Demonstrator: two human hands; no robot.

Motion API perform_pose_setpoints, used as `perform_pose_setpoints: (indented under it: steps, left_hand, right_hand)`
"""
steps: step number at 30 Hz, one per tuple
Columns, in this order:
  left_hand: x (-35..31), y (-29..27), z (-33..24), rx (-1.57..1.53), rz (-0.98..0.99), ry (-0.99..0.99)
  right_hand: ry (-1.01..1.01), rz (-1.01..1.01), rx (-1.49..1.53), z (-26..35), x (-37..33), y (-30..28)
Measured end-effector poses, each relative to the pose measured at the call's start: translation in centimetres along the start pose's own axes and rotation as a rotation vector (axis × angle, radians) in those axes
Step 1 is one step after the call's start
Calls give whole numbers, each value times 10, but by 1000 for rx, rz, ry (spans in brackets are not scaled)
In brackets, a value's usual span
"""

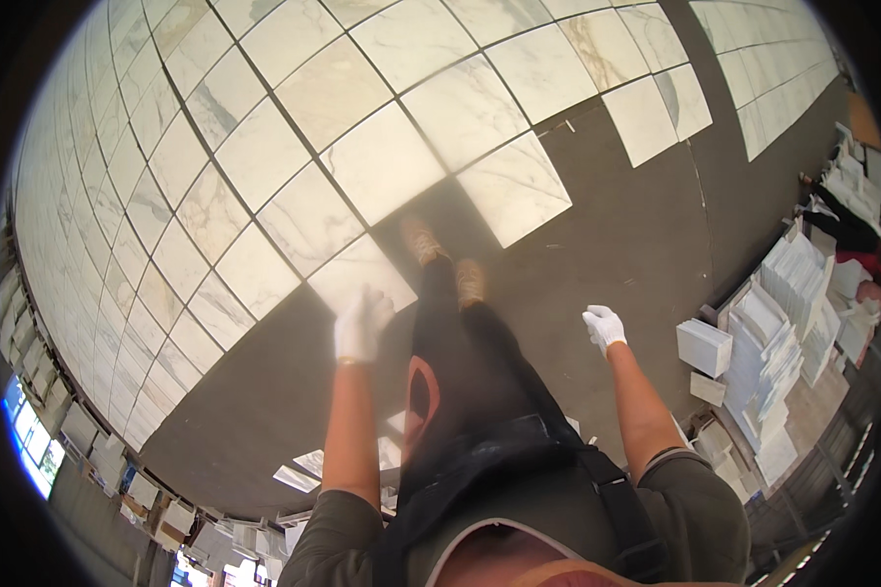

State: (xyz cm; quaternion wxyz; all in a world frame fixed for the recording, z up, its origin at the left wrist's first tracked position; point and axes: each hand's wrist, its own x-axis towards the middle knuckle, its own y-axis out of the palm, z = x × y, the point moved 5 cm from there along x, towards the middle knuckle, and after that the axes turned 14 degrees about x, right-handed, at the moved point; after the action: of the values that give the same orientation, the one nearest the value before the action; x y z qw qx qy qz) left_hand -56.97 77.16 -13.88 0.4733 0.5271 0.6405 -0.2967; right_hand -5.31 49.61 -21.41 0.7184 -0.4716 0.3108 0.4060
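My left hand (360, 328), in a white glove, hangs above the near edge of the laid tiles. Its fingers look curled in and no object shows in them, though haze and the pale tile behind blur its outline. Beneath it lies a white marble tile (328, 277) with faint veins. My right hand (604, 328), also in a white glove, is over the bare grey floor (548, 284), with the fingers folded and nothing seen in them. A veined marble tile (514, 191) sits at the front of the rows, beyond my feet.
Rows of square marble tiles (284, 127) with dark gaps cover the floor ahead and left. Stacks of pale slabs (764, 333) stand at the right, beside a white block (704, 347). More tiles (299, 476) lie near my left elbow. My shoe (423, 242) is close to the tile edge.
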Motion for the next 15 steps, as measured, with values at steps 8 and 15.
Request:
perform_pose_setpoints:
  steps: [8, 15]
  left_hand:
    - [77, -12, -28, 38, -21, 19]
    - [150, 15, -17, 116, 2, -6]
  right_hand:
    - [135, 70, 106, 181, 6, 38]
    - [35, 182, 144, 298, 96, 66]
